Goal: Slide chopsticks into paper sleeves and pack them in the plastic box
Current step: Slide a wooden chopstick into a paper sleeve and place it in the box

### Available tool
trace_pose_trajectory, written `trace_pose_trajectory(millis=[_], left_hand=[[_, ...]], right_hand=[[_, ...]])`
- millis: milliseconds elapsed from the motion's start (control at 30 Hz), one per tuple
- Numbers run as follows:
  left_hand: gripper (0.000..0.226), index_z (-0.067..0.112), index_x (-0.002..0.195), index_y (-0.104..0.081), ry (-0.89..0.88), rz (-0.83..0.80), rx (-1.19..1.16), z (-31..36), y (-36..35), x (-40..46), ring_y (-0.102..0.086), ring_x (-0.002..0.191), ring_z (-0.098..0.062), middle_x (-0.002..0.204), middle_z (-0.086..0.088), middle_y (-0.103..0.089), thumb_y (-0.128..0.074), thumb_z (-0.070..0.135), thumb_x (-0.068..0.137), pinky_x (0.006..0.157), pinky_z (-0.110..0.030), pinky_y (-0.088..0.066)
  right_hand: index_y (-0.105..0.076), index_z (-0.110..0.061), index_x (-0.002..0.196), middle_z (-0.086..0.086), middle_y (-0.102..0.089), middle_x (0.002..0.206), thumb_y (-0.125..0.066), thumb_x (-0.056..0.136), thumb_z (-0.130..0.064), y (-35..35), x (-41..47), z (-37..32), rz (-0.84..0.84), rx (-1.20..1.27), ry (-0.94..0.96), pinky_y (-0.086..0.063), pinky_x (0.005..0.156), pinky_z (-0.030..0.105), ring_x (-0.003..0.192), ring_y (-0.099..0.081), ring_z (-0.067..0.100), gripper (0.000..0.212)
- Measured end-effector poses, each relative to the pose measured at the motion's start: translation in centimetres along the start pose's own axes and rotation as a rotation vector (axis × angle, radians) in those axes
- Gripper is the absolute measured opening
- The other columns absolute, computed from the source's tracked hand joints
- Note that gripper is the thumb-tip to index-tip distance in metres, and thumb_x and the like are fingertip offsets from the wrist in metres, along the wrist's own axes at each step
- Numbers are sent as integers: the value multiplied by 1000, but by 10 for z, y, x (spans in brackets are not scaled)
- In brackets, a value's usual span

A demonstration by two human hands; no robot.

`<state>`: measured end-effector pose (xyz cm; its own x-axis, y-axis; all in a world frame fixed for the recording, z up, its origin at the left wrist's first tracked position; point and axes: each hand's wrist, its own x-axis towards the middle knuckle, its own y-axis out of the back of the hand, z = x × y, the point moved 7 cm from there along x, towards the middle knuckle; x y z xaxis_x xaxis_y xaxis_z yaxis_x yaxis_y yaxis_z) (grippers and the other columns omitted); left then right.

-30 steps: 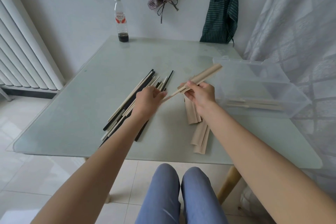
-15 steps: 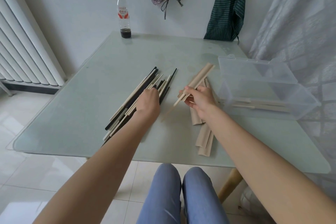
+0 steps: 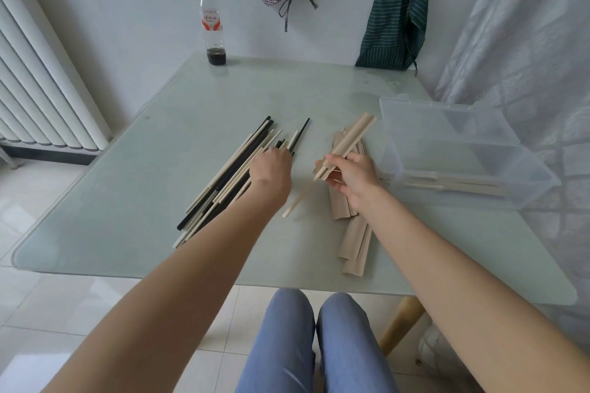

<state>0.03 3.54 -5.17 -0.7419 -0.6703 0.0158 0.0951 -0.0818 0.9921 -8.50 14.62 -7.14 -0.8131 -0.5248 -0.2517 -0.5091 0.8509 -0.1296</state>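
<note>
A pile of loose chopsticks [image 3: 223, 179], pale wood and black, lies on the glass table [image 3: 127, 207] left of centre. My left hand [image 3: 271, 171] rests on the pile's far end, and its fingertips are hidden behind its back. My right hand [image 3: 352, 177] grips a tan paper sleeve [image 3: 354, 137] with one pale chopstick [image 3: 298, 201] sticking out of its near end. Under and below that hand lie several empty sleeves [image 3: 352, 242]. The clear plastic box [image 3: 523, 182] stands open at the right with sleeved chopsticks [image 3: 472, 185] on its floor.
A nearly empty bottle [image 3: 212, 22] stands at the table's far edge. A radiator [image 3: 41, 80] lines the left wall. Two aprons [image 3: 396, 9] hang on the back wall and a curtain [image 3: 526, 41] hangs right of the box. My knees [image 3: 313, 344] are under the near edge.
My left hand left the chopstick at the sleeve's mouth and moved left onto the loose pile. My right hand lowered the sleeve toward the table, with the chopstick sticking out.
</note>
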Motion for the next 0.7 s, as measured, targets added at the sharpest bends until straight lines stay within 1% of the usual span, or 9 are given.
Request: trace_pose_trajectory(millis=[67, 133, 267, 333, 400, 467, 533, 600, 700], left_hand=[[33, 4, 109, -59, -35, 4, 34, 8, 0, 1, -62, 103, -29, 112, -11, -61, -54, -13, 82, 66, -27, -42], [34, 3, 109, -59, -51, 7, 33, 11, 1, 1, -62, 103, -29, 112, -12, -62, -54, -15, 81, 66, -27, -42], [26, 0, 101, -59, 30, 5, -92, 0, 2, -1, -62, 100, -34, 109, -17, -62, -49, -16, 82, 66, -31, -41], [19, 0, 86, -55, 104, -1, -179, -10, 5, -3, -59, 97, -37, 108, -19, -60, -46, -17, 82, 67, -33, -39], [26, 4, 69, -42, 154, -4, -228, -19, 7, -4, -58, 96, -37, 107, -19, -58, -44, -19, 80, 67, -34, -39], [33, 7, 62, -34, 176, -5, -259, -25, 6, -3, -59, 95, -37, 105, -19, -59, -47, -18, 79, 65, -34, -38], [37, 9, 61, -32, 176, -24, -272, -26, 3, 1, -58, 90, -34, 100, -16, -59, -55, -14, 81, 63, -32, -37], [39, 10, 62, -32, 179, -61, -264, -25, 0, 4, -57, 87, -32, 91, -12, -52, -60, -7, 83, 62, -31, -37], [32, 9, 66, -35, 183, -107, -237, -24, -4, 5, -47, 75, -26, 81, -6, -44, -58, -3, 85, 59, -29, -36]], right_hand=[[-57, -10, 80, 6, -67, 78, -56, 90, -6, 3, 0, -1, 9, -5, 5, -51, 54, 18, 68, -63, 16, 11], [-57, -10, 80, 7, -67, 78, -56, 90, -5, 5, 0, -3, 12, 0, 9, -50, 51, 17, 68, -64, 16, 11], [-57, -9, 80, 7, -66, 77, -54, 90, -4, 6, 0, -1, 14, 15, 0, -47, 46, 13, 66, -63, 14, 12], [-56, -9, 81, 7, -66, 76, -54, 91, -4, 5, 1, 0, 2, 23, -13, -47, 46, 14, 65, -63, 14, 11], [-56, -10, 82, 6, -67, 77, -54, 91, -5, 3, 1, 1, -10, 10, -19, -48, 50, 17, 66, -63, 13, 11], [-56, -11, 82, 6, -67, 78, -54, 91, -6, 2, 1, 2, -15, 1, -17, -48, 54, 19, 67, -64, 14, 10], [-57, -10, 84, 5, -68, 78, -55, 91, -7, 2, 2, 2, -14, -2, -13, -48, 57, 21, 69, -64, 14, 8], [-56, -10, 86, 5, -68, 78, -55, 91, -8, 4, 3, 3, -9, -9, -13, -48, 58, 22, 71, -64, 14, 6], [-57, -10, 85, 5, -68, 79, -55, 90, -7, 6, 3, 3, 1, -11, -18, -47, 58, 22, 72, -64, 14, 6]])
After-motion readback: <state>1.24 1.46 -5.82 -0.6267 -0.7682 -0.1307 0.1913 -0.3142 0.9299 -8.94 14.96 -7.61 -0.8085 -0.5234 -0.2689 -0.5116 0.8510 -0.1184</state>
